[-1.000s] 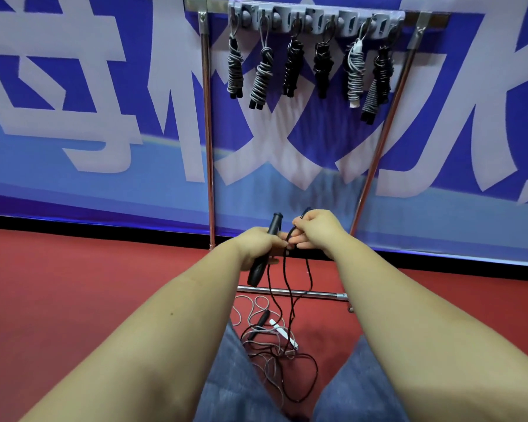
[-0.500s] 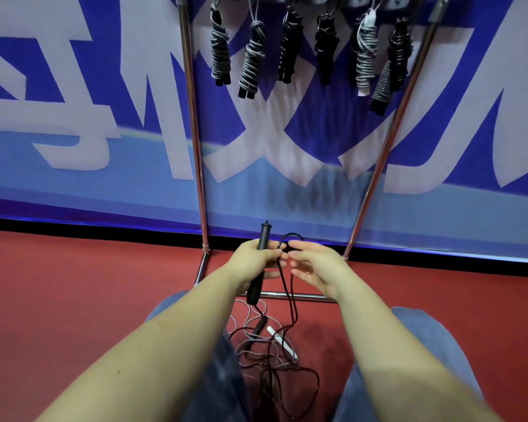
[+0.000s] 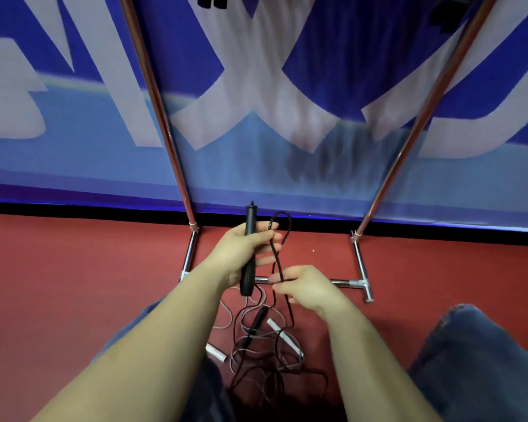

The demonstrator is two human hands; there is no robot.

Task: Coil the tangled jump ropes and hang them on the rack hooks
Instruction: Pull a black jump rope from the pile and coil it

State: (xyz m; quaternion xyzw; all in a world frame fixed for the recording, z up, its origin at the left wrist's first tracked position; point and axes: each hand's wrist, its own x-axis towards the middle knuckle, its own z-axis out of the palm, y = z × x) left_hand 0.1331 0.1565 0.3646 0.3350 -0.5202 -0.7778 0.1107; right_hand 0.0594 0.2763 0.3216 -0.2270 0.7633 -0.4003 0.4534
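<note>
Coiling of the black rope (image 3: 279, 248) has only started. Left hand (image 3: 241, 254) grips the black handle (image 3: 248, 257) upright, fingers curled round it, one loop of cord standing above the hand. Right hand (image 3: 305, 286) sits just below and right of it, fingers pinching the cord to draw up the next length. Most of this rope trails down to the floor (image 3: 73, 284) between the knees.

Left to do: the tangle (image 3: 265, 354) on the floor, black cord mixed with a pale rope (image 3: 226, 318). The second black handle (image 3: 256, 322) and two white handles (image 3: 282, 333) lie in it. So at least two ropes are unhung, judging by the handles.

Rack (image 3: 360, 263): only poles and base frame show; hooks are out of view. Dark ends of hung ropes (image 3: 209, 0) peek in at the top edge, so some seem done; count not visible.

Judgement: early in this rope. Remaining: finish wraps, free it from the pale rope, hang, then repeat for the pale one. Snagging in the tangle looks likely.
</note>
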